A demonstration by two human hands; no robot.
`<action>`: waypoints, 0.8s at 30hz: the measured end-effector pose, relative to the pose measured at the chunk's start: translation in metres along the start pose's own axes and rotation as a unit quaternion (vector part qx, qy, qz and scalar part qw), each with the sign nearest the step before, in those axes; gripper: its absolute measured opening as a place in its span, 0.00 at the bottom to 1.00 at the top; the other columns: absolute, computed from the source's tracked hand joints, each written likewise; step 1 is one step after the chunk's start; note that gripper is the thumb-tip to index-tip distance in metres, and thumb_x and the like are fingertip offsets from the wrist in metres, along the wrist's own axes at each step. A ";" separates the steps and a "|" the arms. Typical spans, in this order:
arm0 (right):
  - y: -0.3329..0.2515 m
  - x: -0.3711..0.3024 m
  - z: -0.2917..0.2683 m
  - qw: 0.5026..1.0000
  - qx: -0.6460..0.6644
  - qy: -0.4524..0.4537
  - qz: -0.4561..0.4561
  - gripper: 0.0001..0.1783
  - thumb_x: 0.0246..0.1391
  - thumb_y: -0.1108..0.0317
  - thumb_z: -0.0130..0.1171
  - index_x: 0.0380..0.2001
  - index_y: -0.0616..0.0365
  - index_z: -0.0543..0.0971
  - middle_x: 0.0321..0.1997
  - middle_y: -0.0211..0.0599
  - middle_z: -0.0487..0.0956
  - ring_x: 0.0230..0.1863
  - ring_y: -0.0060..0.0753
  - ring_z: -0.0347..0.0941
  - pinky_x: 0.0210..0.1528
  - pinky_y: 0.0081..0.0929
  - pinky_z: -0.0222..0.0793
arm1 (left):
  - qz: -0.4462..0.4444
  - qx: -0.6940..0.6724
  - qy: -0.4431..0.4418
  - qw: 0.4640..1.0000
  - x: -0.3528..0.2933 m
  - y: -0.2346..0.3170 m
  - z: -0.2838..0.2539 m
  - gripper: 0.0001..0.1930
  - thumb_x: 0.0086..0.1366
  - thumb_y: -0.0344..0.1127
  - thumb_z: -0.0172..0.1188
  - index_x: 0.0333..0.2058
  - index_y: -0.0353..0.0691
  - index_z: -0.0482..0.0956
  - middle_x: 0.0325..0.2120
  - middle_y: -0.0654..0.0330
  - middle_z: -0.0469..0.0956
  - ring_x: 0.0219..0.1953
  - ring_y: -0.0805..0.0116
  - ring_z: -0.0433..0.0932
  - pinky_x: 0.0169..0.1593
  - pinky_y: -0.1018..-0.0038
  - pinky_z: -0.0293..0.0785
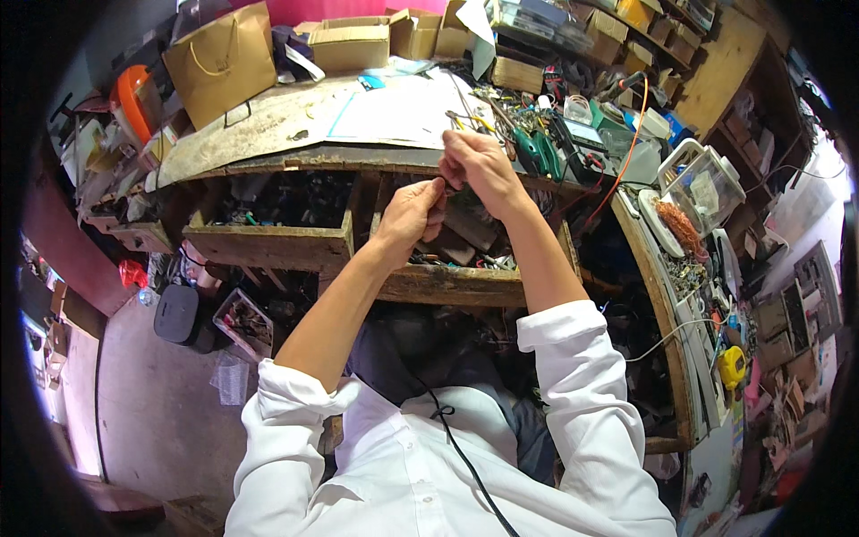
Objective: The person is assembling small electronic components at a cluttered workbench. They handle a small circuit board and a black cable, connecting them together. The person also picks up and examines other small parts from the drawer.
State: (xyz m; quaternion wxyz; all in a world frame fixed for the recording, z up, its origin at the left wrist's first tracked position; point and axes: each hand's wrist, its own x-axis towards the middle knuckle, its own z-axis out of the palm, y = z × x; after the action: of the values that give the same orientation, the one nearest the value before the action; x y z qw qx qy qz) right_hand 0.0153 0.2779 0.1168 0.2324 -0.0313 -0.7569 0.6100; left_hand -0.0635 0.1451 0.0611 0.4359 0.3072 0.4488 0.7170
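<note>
My left hand [413,215] and my right hand [481,168] are close together above the open middle drawer [447,285], at the workbench's front edge. The left fingers are pinched, and a small dark thing seems to lie between them and the right hand, too small to name. My right hand is curled closed with its fingers bent in, hiding what it may hold. Just beyond its knuckles, a yellow-handled hand tool [483,123] lies at the edge of a white sheet [385,112] on the bench. Green-handled tools [540,152] lie to the right of this hand.
Another open drawer [268,240] full of small parts juts out at left. A dark meter [583,134], an orange cable [637,134] and a clear plastic container [705,190] crowd the right. Cardboard boxes [349,46] and a paper bag [221,67] line the back.
</note>
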 end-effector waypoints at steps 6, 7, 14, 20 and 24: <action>0.062 -0.047 -0.011 0.990 -0.003 -0.048 0.130 0.20 0.57 0.70 0.56 0.54 0.57 0.75 0.47 0.36 0.80 0.26 0.19 0.71 0.26 0.18 0.69 | 0.060 -0.042 -0.039 0.997 0.009 0.022 -0.024 0.18 0.77 0.46 0.45 0.26 0.46 0.64 0.17 0.73 0.56 0.17 0.79 0.51 0.21 0.80 0.51; 0.068 -0.054 -0.003 0.987 -0.031 -0.113 0.108 0.26 0.55 0.72 0.57 0.59 0.55 0.74 0.53 0.38 0.79 0.30 0.19 0.72 0.29 0.19 0.71 | 0.069 -0.060 -0.044 0.995 0.013 0.026 -0.022 0.18 0.78 0.45 0.44 0.27 0.46 0.64 0.17 0.72 0.56 0.17 0.79 0.52 0.22 0.80 0.52; 0.057 -0.057 0.009 0.971 -0.197 -0.041 0.126 0.23 0.68 0.57 0.52 0.21 0.62 0.74 0.18 0.27 0.76 0.21 0.21 0.69 0.26 0.25 0.68 | 0.208 -0.014 0.058 0.976 0.015 0.080 -0.012 0.16 0.78 0.40 0.42 0.29 0.44 0.67 0.18 0.70 0.62 0.19 0.78 0.58 0.23 0.79 0.58; 0.008 -0.022 0.011 0.997 -0.053 -0.040 -0.042 0.24 0.70 0.52 0.50 0.23 0.57 0.72 0.20 0.24 0.71 0.23 0.15 0.64 0.27 0.18 0.61 | 0.106 0.154 0.033 0.982 0.026 -0.006 -0.027 0.19 0.77 0.43 0.42 0.32 0.39 0.75 0.27 0.60 0.80 0.28 0.70 0.78 0.33 0.72 0.75; 0.010 -0.008 0.004 0.998 0.048 0.024 -0.026 0.23 0.70 0.54 0.50 0.24 0.58 0.72 0.22 0.29 0.73 0.22 0.19 0.64 0.26 0.19 0.59 | -0.022 -0.037 -0.031 0.999 0.012 -0.013 -0.005 0.16 0.77 0.47 0.46 0.32 0.45 0.71 0.20 0.75 0.57 0.18 0.82 0.54 0.21 0.81 0.50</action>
State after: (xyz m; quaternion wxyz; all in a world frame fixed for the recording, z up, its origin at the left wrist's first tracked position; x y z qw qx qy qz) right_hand 0.0183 0.2744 0.1044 0.2678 -0.0150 -0.7215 0.6384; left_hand -0.0677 0.1567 0.0476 0.4765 0.3029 0.4145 0.7137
